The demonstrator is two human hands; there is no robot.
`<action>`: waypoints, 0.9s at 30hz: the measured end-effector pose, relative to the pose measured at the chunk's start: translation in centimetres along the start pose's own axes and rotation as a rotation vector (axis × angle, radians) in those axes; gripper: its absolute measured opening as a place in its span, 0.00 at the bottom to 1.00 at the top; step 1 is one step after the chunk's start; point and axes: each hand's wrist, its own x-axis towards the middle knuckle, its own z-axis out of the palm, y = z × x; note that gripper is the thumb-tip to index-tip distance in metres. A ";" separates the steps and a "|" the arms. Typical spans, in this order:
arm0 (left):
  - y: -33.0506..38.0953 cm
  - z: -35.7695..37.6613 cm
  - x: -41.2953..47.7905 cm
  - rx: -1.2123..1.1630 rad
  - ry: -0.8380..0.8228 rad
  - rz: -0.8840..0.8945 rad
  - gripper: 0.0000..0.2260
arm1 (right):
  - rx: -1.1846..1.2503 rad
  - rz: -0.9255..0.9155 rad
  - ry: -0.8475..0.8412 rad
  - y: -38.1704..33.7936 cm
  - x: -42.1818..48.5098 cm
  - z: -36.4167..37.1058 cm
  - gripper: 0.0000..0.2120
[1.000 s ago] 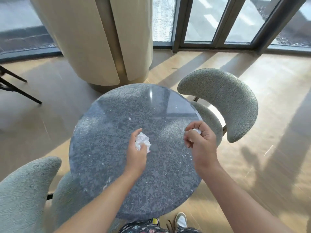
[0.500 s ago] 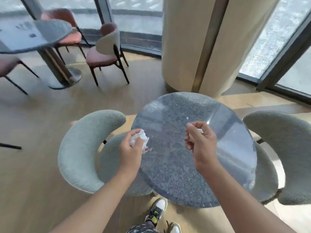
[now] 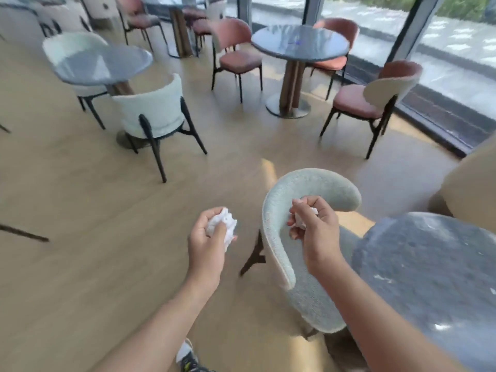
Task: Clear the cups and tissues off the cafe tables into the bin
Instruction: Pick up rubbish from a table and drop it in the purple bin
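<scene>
A crumpled white tissue (image 3: 222, 226) sits balled in the left hand (image 3: 206, 244), whose fingers and thumb curl round it so that much of the paper shows above the knuckles. A second, smaller tissue wad (image 3: 304, 220) is pinched inside the right hand (image 3: 315, 232), mostly hidden by the curled fingers. Both hands are clamped on paper. They are held apart from each other at about the same height, over the wooden floor (image 3: 107, 251) and the curved back of a grey-green chair (image 3: 311, 189). Neither tissue touches any furniture.

Judging from this, the step in hand is the carry. The tissues are off the speckled grey surface (image 3: 429, 277) at the lower right, which shows only pale flecks, and they have yet to reach the bin. No bin shows anywhere in view. The next move therefore calls for finding it, walking round the chair with both grips closed, then opening the hands over its mouth.

Further off stand a round surface on the left (image 3: 102, 63) and another round surface by the window (image 3: 300, 44), with pink chairs (image 3: 239, 60) and a white chair (image 3: 153, 111) around them. Blur keeps me from telling whether cups or tissues lie on either.

No brand, label or writing can be read anywhere.
</scene>
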 end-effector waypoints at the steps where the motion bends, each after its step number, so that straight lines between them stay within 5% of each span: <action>1: 0.6 -2.7 1.4 -0.007 0.051 0.003 0.14 | 0.001 0.021 -0.053 0.7 0.6 3.5 0.10; 13: 9.2 -35.1 18.5 -0.016 0.470 0.087 0.12 | 0.017 0.123 -0.509 8.6 2.4 46.5 0.09; 27: 13.4 -49.1 49.1 0.001 0.693 0.087 0.12 | -0.023 0.130 -0.627 16.6 22.0 76.7 0.07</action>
